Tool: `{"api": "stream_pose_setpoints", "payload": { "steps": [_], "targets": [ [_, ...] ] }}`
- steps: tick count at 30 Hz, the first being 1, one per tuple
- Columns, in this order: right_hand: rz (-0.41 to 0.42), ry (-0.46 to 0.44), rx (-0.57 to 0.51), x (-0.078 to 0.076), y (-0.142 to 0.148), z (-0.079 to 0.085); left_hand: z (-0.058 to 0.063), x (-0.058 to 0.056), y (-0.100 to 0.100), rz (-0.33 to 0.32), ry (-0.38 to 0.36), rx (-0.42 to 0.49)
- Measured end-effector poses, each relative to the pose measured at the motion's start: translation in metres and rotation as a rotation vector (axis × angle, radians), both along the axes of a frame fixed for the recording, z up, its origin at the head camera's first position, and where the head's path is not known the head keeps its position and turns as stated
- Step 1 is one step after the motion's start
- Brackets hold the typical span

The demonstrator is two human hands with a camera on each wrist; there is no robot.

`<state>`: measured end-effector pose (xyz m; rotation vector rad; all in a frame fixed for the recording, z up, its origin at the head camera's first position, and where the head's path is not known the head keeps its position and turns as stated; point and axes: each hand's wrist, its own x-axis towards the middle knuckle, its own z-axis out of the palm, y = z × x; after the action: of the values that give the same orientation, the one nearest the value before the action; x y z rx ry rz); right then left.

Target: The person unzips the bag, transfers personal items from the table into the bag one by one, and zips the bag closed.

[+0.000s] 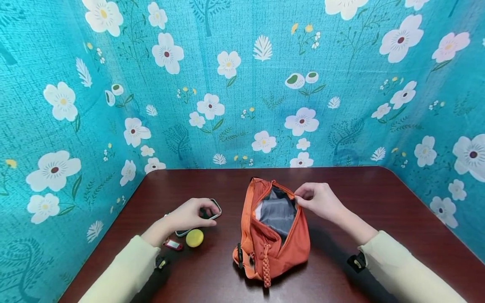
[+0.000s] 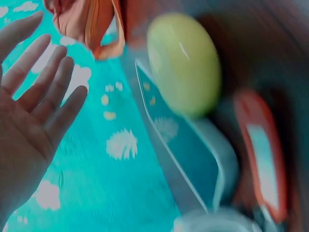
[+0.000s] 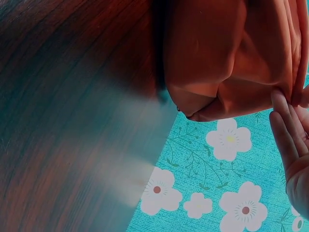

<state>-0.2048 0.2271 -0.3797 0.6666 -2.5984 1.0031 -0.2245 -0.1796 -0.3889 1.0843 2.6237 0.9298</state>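
Note:
An orange-red fabric bag (image 1: 293, 254) stands on the table with its zipped mouth spread, showing a grey lining (image 1: 278, 214) and a bit of something white inside. My right hand (image 1: 320, 201) pinches the right edge of that mouth between thumb and fingers. On the left, my left hand (image 1: 185, 216) hovers with nothing in it, fingers extended in the left wrist view. Beneath it lies a flat, dark-faced phone (image 2: 186, 150), partly hidden by the hand from above. Beside the phone are a round yellow object (image 1: 195, 238) and a red key tag (image 1: 173, 244) with a white label.
The dark wooden table (image 1: 212, 273) meets a blue flowered cloth (image 1: 227, 105) at its back and sides. A pale, glassy rounded thing (image 2: 215, 223) shows at the bottom of the left wrist view. A braided pull (image 1: 266, 267) and a strap hang at the bag's front.

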Motion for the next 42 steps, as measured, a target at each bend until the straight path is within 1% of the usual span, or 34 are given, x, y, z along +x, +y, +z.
{"api": "stream_pose_setpoints", "payload": {
  "steps": [4,8,11,14,21,26,31,42],
  "targets": [
    [0.0,0.002,0.0,0.0,0.001,0.001,-0.001,0.005,-0.024,0.018,-0.045,-0.016],
    [0.001,0.016,-0.002,0.0,0.003,0.002,-0.004,0.008,-0.037,0.039,-0.1,-0.017],
    [0.017,0.019,-0.011,0.0,0.003,0.003,-0.008,0.012,-0.042,0.042,-0.137,-0.011],
    [0.03,0.013,-0.02,-0.001,0.002,0.003,-0.012,0.015,-0.044,0.045,-0.157,-0.007],
    [0.021,-0.005,-0.017,-0.001,0.001,0.001,-0.025,0.021,-0.047,0.026,-0.205,0.02],
    [0.014,-0.007,-0.013,0.0,0.001,0.001,-0.032,0.022,-0.049,0.042,-0.208,0.0],
    [0.007,-0.015,-0.012,0.001,0.001,-0.001,-0.034,0.023,-0.049,0.06,-0.235,-0.032],
    [0.013,-0.017,-0.018,-0.001,0.0,-0.002,-0.038,0.023,-0.048,0.052,-0.176,-0.095]
  ]
}}
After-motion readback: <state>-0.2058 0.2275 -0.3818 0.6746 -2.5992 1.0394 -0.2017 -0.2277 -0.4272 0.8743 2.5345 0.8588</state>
